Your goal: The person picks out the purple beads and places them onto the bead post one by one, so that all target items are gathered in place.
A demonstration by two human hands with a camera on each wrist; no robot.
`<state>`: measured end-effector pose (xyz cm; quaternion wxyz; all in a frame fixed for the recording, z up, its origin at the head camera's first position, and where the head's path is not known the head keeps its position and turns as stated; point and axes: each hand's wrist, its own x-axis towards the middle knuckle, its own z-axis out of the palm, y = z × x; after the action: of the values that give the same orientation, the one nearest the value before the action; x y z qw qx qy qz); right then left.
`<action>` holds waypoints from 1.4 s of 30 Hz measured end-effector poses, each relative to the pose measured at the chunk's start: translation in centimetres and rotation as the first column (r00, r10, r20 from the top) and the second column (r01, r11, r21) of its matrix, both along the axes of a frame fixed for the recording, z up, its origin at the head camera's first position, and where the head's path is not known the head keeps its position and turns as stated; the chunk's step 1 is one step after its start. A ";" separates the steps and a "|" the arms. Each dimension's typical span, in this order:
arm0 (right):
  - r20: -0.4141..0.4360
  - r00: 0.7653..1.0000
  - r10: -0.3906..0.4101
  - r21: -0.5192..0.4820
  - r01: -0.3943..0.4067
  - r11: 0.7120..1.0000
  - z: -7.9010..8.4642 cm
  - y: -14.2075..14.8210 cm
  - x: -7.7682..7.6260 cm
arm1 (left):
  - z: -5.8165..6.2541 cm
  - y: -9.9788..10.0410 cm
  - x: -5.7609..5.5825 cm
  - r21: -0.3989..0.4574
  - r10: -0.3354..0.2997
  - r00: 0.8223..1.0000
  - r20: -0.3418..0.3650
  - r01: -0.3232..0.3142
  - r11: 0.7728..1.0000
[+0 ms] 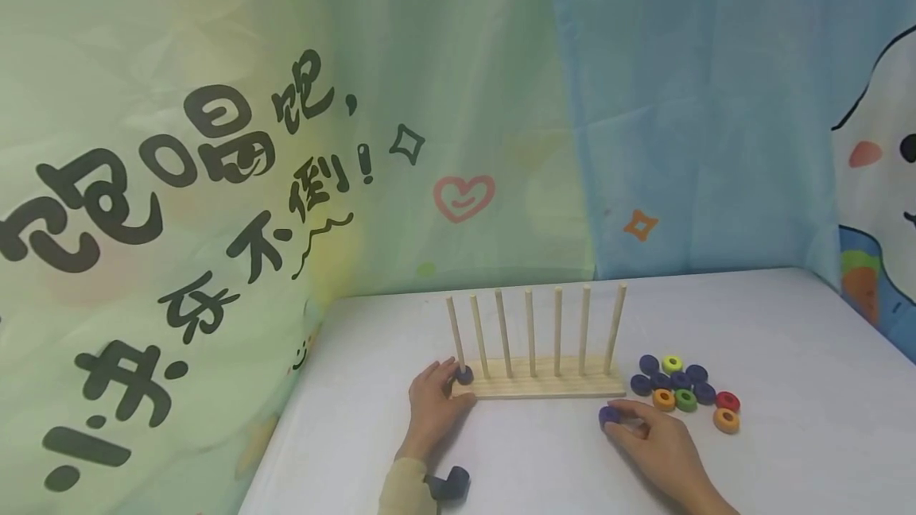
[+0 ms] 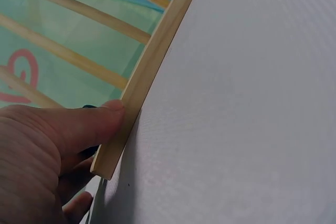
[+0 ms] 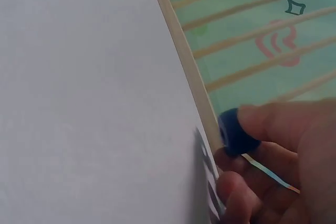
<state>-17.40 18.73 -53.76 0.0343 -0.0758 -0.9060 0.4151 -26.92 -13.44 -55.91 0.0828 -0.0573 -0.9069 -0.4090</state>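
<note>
A wooden peg board (image 1: 551, 388) with a row of several upright pegs stands on the table. My left hand (image 1: 432, 406) grips its left end, the thumb along the front edge of the base (image 2: 137, 85) and the other fingers behind. One dark blue ring (image 1: 465, 376) sits at the foot of the leftmost peg, beside the left fingers. In front of the board's right end, my right hand (image 1: 661, 451) pinches another dark blue ring (image 3: 239, 132) between thumb and fingers. The right wrist view shows this ring turned on its side, its hole facing left.
Right of the board lies a loose group of rings: several dark blue ones (image 1: 649, 365), a yellow one (image 1: 672, 363), a green one (image 1: 685, 400), a red one (image 1: 727, 401) and two orange ones (image 1: 726, 420). A printed curtain (image 1: 458, 102) hangs behind the white table (image 1: 529, 459).
</note>
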 end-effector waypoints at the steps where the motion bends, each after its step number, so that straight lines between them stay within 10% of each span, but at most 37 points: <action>1: -0.001 1.000 -0.009 -0.004 0.009 1.000 0.0 -0.1 0.0 | 0.0 0.0 0.0 0.003 -0.002 1.000 -0.003 0.002 1.000; 42: -0.057 0.998 0.023 -0.189 -0.034 0.981 1.2 -5.2 -1.7 | 0.1 -0.3 0.1 -0.003 0.003 1.000 -0.023 -0.003 1.000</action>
<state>-19.07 13.57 -52.58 0.0457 -0.0544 -0.8620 0.5019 -26.86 -13.73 -55.80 0.0936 -0.0609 -0.9066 -0.4069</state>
